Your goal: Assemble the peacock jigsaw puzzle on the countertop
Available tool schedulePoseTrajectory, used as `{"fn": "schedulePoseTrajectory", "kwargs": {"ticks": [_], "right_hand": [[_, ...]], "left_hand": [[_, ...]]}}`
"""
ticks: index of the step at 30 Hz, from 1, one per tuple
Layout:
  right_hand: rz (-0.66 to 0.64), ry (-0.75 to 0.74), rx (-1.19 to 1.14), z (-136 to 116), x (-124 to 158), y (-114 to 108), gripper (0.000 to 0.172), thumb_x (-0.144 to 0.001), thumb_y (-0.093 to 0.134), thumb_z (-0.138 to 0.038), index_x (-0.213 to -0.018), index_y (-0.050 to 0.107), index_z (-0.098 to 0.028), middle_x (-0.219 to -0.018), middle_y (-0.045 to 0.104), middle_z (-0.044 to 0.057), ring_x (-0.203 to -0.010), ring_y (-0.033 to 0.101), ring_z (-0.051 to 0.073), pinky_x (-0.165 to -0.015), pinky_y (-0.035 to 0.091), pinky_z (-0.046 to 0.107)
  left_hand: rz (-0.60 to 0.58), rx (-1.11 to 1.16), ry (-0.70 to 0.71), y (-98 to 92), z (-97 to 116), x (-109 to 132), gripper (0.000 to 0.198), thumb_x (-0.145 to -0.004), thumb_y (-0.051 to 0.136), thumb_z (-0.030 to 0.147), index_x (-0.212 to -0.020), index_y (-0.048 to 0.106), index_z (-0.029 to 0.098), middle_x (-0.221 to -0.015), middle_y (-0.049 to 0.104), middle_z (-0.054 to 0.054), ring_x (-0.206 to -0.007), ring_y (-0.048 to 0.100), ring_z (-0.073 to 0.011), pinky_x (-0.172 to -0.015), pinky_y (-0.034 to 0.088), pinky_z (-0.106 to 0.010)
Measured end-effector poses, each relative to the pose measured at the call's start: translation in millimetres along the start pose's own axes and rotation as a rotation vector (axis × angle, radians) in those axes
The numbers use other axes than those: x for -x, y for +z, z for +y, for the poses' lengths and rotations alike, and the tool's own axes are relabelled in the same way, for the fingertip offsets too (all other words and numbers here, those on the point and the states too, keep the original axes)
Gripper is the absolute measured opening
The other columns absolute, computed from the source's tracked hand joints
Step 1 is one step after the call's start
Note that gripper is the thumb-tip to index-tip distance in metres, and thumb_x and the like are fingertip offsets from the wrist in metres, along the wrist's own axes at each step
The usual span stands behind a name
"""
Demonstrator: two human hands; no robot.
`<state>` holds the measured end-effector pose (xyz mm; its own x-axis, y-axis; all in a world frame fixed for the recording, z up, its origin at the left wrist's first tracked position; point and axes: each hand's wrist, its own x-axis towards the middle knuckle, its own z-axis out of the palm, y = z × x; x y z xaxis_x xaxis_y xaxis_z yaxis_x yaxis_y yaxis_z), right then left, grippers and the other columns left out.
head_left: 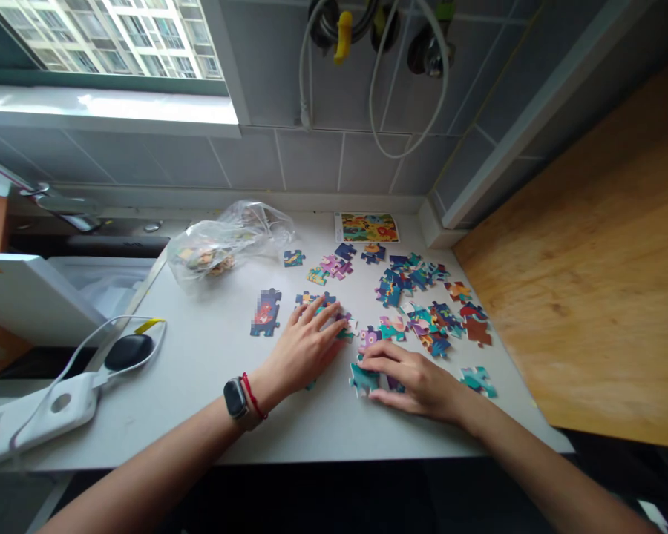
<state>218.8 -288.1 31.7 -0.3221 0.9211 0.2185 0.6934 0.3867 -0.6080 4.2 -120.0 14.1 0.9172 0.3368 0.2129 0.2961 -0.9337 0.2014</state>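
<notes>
Colourful jigsaw pieces [417, 297] lie scattered over a white counter [211, 363]. My left hand [306, 345] rests flat on the counter with fingers stretched out, its fingertips on a few joined pieces [346, 326]. My right hand [412, 378] lies low beside it, fingers curled over a teal piece [361, 380] and touching it. A small joined block of pieces [266, 312] sits to the left of my left hand. The printed reference picture [367, 227] lies at the back by the wall.
A clear plastic bag [223, 241] with more pieces sits at the back left. A white device with a cable and a black case [128, 351] lie at the left front. A wooden panel [590, 259] borders the counter on the right. A sink is at far left.
</notes>
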Motion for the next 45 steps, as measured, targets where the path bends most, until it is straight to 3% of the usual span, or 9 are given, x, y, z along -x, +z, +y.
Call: {"fn": "schedulePoseTrajectory", "kwargs": {"ticks": [4, 9, 13, 21, 30, 39, 45], "right_hand": [[0.077, 0.057, 0.034, 11, 7, -4, 0.042, -0.096, 0.074, -0.025, -0.137, 0.066, -0.020, -0.124, 0.070, 0.013, -0.114, 0.072, 0.024, -0.097, 0.063, 0.035], [0.154, 0.139, 0.113, 20, 7, -16, 0.039, -0.098, 0.072, -0.027, -0.136, 0.068, -0.020, -0.125, 0.069, 0.014, -0.117, 0.071, 0.026, -0.103, 0.062, 0.041], [0.165, 0.200, 0.132, 17, -13, -20, 0.036, -0.098, 0.072, -0.029, -0.133, 0.070, -0.020, -0.124, 0.068, 0.013, -0.119, 0.070, 0.027, -0.104, 0.062, 0.042], [-0.016, 0.167, 0.090, 22, -70, -16, 0.026, -0.096, 0.073, -0.025, -0.122, 0.076, -0.020, -0.116, 0.067, 0.012, -0.109, 0.068, 0.026, -0.096, 0.061, 0.042], [0.031, 0.148, 0.038, 31, -61, -13, 0.019, -0.099, 0.071, -0.024, -0.116, 0.077, -0.020, -0.119, 0.066, 0.013, -0.108, 0.068, 0.025, -0.093, 0.062, 0.042], [0.020, 0.089, -0.008, 29, -62, -16, 0.016, -0.099, 0.071, -0.023, -0.114, 0.077, -0.021, -0.118, 0.070, 0.012, -0.109, 0.069, 0.024, -0.094, 0.061, 0.040], [0.012, 0.073, 0.038, 30, -63, -11, 0.015, -0.100, 0.070, -0.023, -0.113, 0.077, -0.021, -0.121, 0.071, 0.012, -0.112, 0.068, 0.026, -0.095, 0.060, 0.043]], "left_hand": [[0.022, 0.113, 0.169, 0.6, -15, 1, 0.027, -0.108, 0.056, 0.029, -0.132, 0.067, 0.021, -0.145, 0.067, -0.008, -0.141, 0.054, -0.0321, -0.115, 0.046, -0.053], [0.055, 0.186, 0.245, -8.3, -24, 11, 0.017, -0.105, 0.064, 0.033, -0.117, 0.070, 0.023, -0.126, 0.073, -0.007, -0.130, 0.060, -0.0292, -0.112, 0.045, -0.049], [0.061, 0.217, 0.238, -11.5, -25, 17, 0.020, -0.104, 0.067, 0.037, -0.117, 0.069, 0.022, -0.114, 0.071, -0.008, -0.120, 0.063, -0.0280, -0.104, 0.048, -0.045], [0.026, 0.270, 0.195, -9.4, -30, 23, 0.022, -0.101, 0.069, 0.034, -0.120, 0.067, 0.023, -0.117, 0.068, -0.009, -0.120, 0.061, -0.0290, -0.101, 0.048, -0.044], [-0.039, 0.306, 0.150, -13.9, -30, 25, 0.023, -0.099, 0.068, 0.031, -0.120, 0.066, 0.023, -0.116, 0.065, -0.009, -0.117, 0.060, -0.0289, -0.102, 0.049, -0.044], [-0.103, 0.190, 0.115, -25.1, -28, 27, 0.028, -0.094, 0.068, 0.029, -0.121, 0.063, 0.023, -0.112, 0.064, -0.010, -0.113, 0.060, -0.0313, -0.099, 0.049, -0.048], [-0.056, 0.229, 0.113, -23.2, -33, 22, 0.027, -0.097, 0.068, 0.034, -0.120, 0.063, 0.022, -0.112, 0.066, -0.008, -0.109, 0.060, -0.0294, -0.101, 0.045, -0.047]]}}
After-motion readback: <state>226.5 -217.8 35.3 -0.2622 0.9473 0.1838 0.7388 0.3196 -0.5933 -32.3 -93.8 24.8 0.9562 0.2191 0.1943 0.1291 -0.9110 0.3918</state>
